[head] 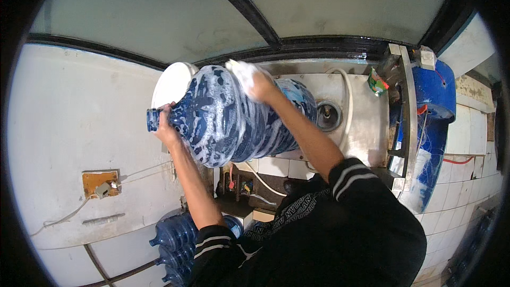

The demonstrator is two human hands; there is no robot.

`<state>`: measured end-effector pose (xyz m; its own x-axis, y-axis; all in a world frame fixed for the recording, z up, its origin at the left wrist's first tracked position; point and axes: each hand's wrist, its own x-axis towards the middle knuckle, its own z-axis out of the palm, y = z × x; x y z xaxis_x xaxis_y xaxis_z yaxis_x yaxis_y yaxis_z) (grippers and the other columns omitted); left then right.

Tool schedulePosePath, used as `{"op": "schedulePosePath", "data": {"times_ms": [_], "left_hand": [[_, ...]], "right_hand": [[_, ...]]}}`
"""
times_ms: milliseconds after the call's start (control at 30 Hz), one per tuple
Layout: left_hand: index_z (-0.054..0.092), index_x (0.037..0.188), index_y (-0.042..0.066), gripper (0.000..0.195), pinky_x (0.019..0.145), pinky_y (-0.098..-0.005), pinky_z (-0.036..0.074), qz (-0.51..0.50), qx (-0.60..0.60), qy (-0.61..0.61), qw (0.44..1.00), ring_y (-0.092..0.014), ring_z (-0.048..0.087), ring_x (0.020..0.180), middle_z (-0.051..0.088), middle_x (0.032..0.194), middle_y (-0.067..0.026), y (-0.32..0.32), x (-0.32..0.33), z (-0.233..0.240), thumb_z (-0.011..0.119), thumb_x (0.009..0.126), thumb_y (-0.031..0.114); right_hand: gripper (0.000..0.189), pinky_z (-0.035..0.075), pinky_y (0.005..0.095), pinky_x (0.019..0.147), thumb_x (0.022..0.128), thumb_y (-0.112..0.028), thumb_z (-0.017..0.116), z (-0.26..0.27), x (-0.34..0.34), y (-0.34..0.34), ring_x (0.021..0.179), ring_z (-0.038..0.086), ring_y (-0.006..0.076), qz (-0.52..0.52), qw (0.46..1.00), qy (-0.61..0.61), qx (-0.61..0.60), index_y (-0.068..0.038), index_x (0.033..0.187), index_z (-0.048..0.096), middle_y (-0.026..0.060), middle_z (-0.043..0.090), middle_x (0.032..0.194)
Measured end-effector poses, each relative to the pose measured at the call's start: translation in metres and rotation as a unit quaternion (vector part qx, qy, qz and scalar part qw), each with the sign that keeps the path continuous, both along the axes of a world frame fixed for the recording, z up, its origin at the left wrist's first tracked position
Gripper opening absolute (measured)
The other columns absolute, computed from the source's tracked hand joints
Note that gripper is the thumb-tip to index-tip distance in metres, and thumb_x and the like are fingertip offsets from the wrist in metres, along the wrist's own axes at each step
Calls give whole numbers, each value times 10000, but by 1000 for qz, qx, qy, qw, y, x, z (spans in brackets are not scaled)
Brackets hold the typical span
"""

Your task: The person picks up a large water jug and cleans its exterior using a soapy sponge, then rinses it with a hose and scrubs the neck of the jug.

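A large blue plastic water jug (215, 115), streaked with white suds, lies on its side in front of me, its neck towards the left. My left hand (166, 125) grips the neck just behind the mouth. Against the upper side of the jug, my right hand (259, 85) presses a white soapy cloth (243, 75). Behind the jug's shoulder shows a round white tub or lid (173, 83). Part of a label is visible near the jug's base, close to my right forearm.
A steel counter (366, 127) holds a round metal fitting (328, 114), a pale hose (348, 99) and a green packet (376, 83). Blue barrels (434, 87) stand right, beyond a metal frame (408, 127). More water jugs (175, 231) are stacked lower left. A wall socket (102, 189) has cables.
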<state>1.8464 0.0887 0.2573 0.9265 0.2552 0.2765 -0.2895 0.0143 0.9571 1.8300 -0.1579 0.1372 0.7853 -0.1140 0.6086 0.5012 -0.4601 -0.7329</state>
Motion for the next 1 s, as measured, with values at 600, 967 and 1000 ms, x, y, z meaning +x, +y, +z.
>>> {"op": "schedulePosePath", "data": {"times_ms": [600,967,1000], "left_hand": [[612,966,6,211,920,-394,442,-182,-116,35,976,-234,560,1005,618,1006,-136,19,-35,-5,553,831,156],[611,1004,-25,266,846,-389,488,12,-36,43,998,-244,605,907,634,1002,-148,14,-29,-3,533,840,170],[612,1004,-24,272,844,-390,490,25,-64,49,996,-247,607,901,635,1003,-147,23,-36,-8,532,838,176]], "right_hand": [[301,459,425,882,823,-178,585,-11,-47,-14,1065,565,336,-83,994,31,-68,-76,1106,598,133,598,1141],[259,433,449,841,853,-227,576,-113,-97,-29,954,533,367,-284,945,161,21,-67,1055,599,179,560,987],[259,429,447,835,840,-199,584,-96,-130,-32,946,525,368,-308,926,217,30,-74,1066,603,176,547,984]]}}
